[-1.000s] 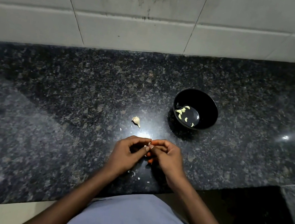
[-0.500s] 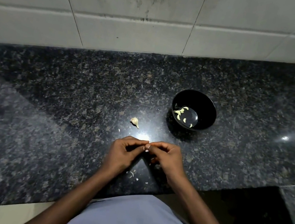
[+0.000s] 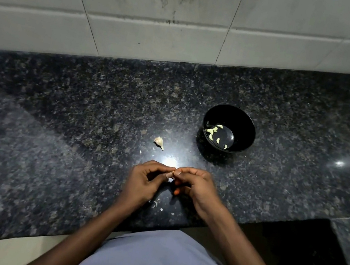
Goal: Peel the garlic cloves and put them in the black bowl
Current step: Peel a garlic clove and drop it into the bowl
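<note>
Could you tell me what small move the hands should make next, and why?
Probably finish pulling the skin off the garlic clove pinched between the left hand and right hand, then drop it into the black bowl, which already holds peeled cloves. Both sets of fingertips meet on the clove, bits of skin lie below, and another unpeeled clove waits on the counter.

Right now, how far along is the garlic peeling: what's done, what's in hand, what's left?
Done: several peeled cloves lie in the black bowl, and bits of skin lie on the counter under the hands. In hand: the left hand and right hand pinch one small clove between them, mostly hidden in their grip. Left: that clove, plus one unpeeled piece of garlic to the left of the bowl.
</note>
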